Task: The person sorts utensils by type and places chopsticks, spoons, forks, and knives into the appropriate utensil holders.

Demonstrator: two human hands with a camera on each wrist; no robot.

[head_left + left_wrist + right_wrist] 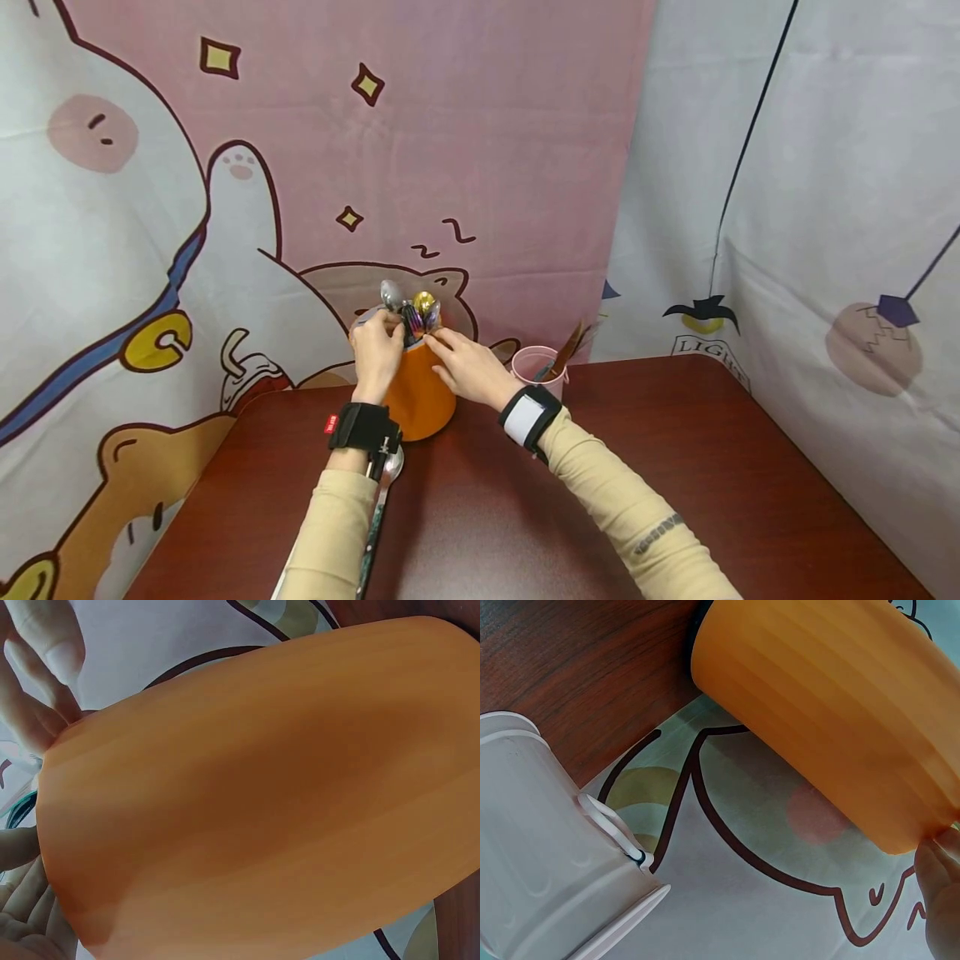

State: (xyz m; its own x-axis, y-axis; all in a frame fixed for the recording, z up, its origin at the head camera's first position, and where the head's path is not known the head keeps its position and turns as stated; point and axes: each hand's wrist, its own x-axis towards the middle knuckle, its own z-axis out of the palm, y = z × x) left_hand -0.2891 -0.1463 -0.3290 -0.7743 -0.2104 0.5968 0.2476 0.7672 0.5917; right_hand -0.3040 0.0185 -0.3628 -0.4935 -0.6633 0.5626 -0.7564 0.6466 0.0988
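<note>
An orange container (pixel 420 396) stands upright at the back of the table, with several spoons upright in it, bowls up: a silver spoon (pixel 391 294) and a gold spoon (pixel 423 301) among them. My left hand (pixel 377 346) is at its left rim, fingers bent among the spoons; its fingertips are hidden in the head view, so I cannot tell what they hold. My right hand (pixel 474 363) reaches across to the right rim with fingers extended, fingertips at the edge. In the right wrist view, fingers (pixel 936 881) touch the orange wall near the rim.
Right of the container stands a pink bucket (pixel 534 360) holding a brown utensil (pixel 567 350). A spoon (pixel 393 465) with a dark patterned handle lies on the table (pixel 480 533), partly under the left forearm. A printed cloth (pixel 510 167) hangs behind the table.
</note>
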